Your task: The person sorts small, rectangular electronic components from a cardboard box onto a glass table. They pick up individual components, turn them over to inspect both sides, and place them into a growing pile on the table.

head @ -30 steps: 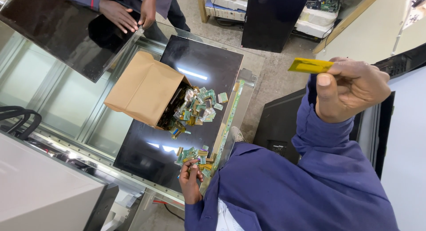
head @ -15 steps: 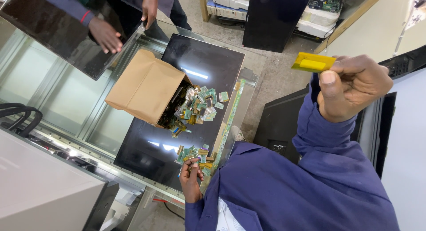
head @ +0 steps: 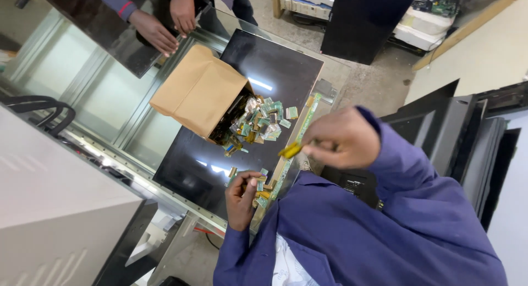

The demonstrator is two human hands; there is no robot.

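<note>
My right hand (head: 341,137) is shut on a small flat yellow strip (head: 290,150), pinched at the fingertips above the right edge of a dark glossy screen panel (head: 275,60). My left hand (head: 241,197) sits lower at the panel's near edge, fingers curled on a handful of small green and gold circuit pieces (head: 259,188). A brown cardboard box (head: 198,91) lies on its side on the panel, with several similar pieces (head: 261,121) spilled from its mouth. A long thin green strip (head: 302,126) runs along the panel's right edge.
Another person's two hands (head: 165,27) rest on a second dark panel (head: 99,22) at the top left. A glass-topped metal frame (head: 110,99) is under the panels. A white cabinet (head: 49,209) is at the lower left, and dark screens lean at the right (head: 456,137).
My right hand has come down from the upper right with the yellow strip to just above the panel's edge. The other person's hands shifted along their panel. My left hand stayed put.
</note>
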